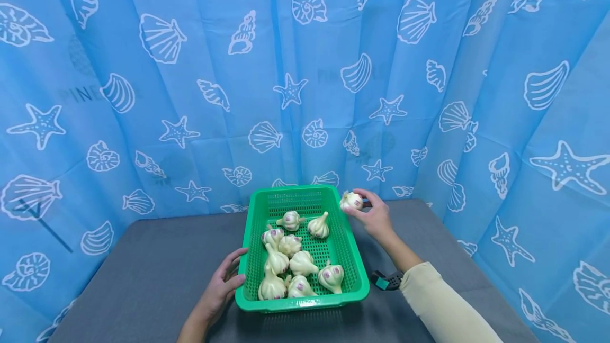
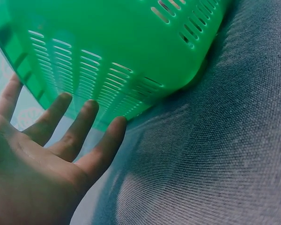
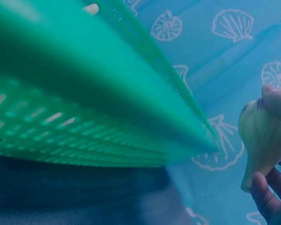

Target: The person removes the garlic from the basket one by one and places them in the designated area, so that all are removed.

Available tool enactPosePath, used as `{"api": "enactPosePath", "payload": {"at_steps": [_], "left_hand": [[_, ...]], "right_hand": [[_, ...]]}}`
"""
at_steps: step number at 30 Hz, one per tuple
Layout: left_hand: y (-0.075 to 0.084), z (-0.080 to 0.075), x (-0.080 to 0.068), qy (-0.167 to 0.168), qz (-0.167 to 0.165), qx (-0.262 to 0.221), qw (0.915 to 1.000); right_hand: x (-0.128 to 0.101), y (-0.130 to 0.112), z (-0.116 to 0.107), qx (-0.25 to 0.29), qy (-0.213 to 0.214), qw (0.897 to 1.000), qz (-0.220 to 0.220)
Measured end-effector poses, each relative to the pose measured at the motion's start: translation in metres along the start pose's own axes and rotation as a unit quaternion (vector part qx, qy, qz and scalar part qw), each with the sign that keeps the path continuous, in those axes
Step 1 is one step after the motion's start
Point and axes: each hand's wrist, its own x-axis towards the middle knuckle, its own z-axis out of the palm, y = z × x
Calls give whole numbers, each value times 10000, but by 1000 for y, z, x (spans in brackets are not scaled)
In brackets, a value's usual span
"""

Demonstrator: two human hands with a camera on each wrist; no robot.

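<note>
I count nine garlic bulbs in all: eight lying in the green basket [image 1: 351, 274] and one in my right hand [image 1: 374, 217]. There is one basket, and it sits on the grey table [image 1: 152, 263] near the middle, its long sides running from the near edge toward the far edge.

My right hand is closed around the ninth garlic bulb [image 1: 351, 200], pinching it between fingertips and thumb just outside the basket's far right corner, level with the rim. In the right wrist view the bulb [image 3: 261, 140] is pale cream with its pointed end down, and my fingers [image 3: 267, 199] curl round its lower part.

My left hand [image 1: 220, 286] is open, the fingers straight and spread a little, lying against the basket's left wall near the near left corner. The left wrist view shows those fingertips [image 2: 115, 126] touching the slotted green wall [image 2: 107, 56] just above the table.

The eight bulbs in the basket [image 1: 290, 258] are cream-white with purplish patches. Six crowd together in the near half, some touching. Two lie apart in the far half. Their stems point different ways.

A small teal and black object [image 1: 385, 280] lies on the table just right of the basket, beside my right sleeve [image 1: 443, 306].
</note>
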Motion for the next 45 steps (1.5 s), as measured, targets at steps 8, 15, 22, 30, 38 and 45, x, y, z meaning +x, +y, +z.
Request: {"api": "enactPosePath", "payload": {"at_steps": [8,15,22,30,38,45], "left_hand": [[1,1,-1,-50,42,-6,10000],[1,1,-1,-71,34,-7,10000],[2,1,-2,-113,130,11,9999],[3,2,-2,-46,23,-1,10000],[3,3,-1,-21,41,86,10000],[2,1,-2,-143,79,-19,9999]], "right_hand": [[-2,13,-4,-169,-64,9998,113],[-4,25,-5,-378,-204,9988,222],[-5,45,-2,-453,-413,9962,626],[-11,60,-1,-750,-469,9945,553],[-14,68,-3,-1216,-605,9870,862],[-16,75,-3,-1269,-674,9833,1117]]}}
